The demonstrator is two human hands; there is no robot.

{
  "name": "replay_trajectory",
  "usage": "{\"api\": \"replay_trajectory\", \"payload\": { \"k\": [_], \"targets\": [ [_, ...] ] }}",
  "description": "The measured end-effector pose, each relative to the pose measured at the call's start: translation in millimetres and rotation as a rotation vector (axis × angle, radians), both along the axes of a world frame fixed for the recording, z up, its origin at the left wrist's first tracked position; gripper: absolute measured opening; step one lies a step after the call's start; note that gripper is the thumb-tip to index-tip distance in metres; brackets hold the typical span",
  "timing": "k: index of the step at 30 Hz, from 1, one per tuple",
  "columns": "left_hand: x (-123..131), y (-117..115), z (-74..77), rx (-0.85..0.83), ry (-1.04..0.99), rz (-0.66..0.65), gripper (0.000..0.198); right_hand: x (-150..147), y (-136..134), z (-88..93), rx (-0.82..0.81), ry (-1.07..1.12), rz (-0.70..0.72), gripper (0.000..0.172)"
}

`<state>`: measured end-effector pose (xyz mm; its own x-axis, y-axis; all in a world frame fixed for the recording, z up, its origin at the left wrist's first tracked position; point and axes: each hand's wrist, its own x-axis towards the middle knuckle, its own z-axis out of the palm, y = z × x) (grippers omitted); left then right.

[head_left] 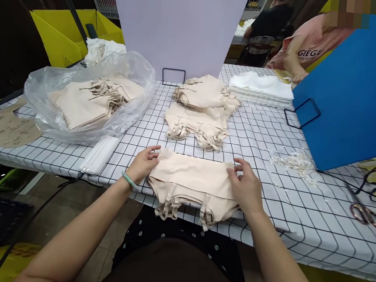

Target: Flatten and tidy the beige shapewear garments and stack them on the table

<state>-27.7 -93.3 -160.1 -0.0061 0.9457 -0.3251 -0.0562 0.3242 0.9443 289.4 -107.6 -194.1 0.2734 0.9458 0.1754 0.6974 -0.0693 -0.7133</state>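
Observation:
A stack of beige strapped garments (192, 172) lies at the table's front edge, its straps hanging toward me. My left hand (142, 165), with a green bangle on the wrist, is at the upper left corner of the top piece, fingers curled around its edge. At the upper right corner, my right hand (245, 183) has its thumb on the fabric and its fingers bent at the edge. Just beyond lie more piled beige garments (200, 111). A clear plastic bag (137, 73) at the left holds further beige pieces (86, 101).
Around the checkered table (256, 142) stand a pale upright board (178, 26) and a blue board (353, 94). White cloths (261, 88), thread scraps (296, 163), scissors (366, 213) and a white power strip (99, 155) lie there. A person in pink (311, 42) works behind.

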Motion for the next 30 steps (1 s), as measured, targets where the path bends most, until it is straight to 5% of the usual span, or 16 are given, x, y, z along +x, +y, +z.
{"api": "replay_trajectory", "payload": {
  "k": [3,6,10,12,16,19,22,26,30],
  "targets": [
    [-2.9,-2.8,1.3,0.078,0.260,-0.078,0.064,-0.4,0.0,-3.7,0.064,-0.099,0.042,0.041],
    [3.1,-5.7,3.5,0.387,0.761,-0.114,0.055,-7.8,-5.2,-0.6,0.186,-0.279,0.047,0.045],
    [22.3,-6.2,-4.8,0.670,1.112,-0.480,0.050,-22.3,-10.5,-0.4,0.151,-0.485,0.236,0.054],
    [28.2,-4.1,-13.7,0.597,1.173,-0.660,0.055,-24.7,-8.1,-5.6,-0.016,-0.518,0.362,0.057],
    [27.5,0.4,-21.9,0.493,1.242,-0.748,0.062,-20.4,-2.3,-8.9,-0.171,-0.502,0.416,0.063],
    [32.1,-1.4,-9.8,0.498,1.273,-0.742,0.061,-20.0,-24.7,3.7,0.048,-0.409,0.343,0.052],
    [53.3,-5.6,8.8,0.611,1.217,-0.802,0.057,-28.5,-81.9,13.5,0.251,-0.194,0.260,0.025],
    [97.9,-3.5,15.1,0.722,1.083,-1.026,0.058,-45.4,-158.0,-4.7,-0.103,0.155,0.244,0.019],
    [126.9,2.0,-2.4,0.655,1.085,-1.127,0.063,-55.9,-172.1,-39.8,-0.323,0.410,0.150,0.038]
  ]
}}
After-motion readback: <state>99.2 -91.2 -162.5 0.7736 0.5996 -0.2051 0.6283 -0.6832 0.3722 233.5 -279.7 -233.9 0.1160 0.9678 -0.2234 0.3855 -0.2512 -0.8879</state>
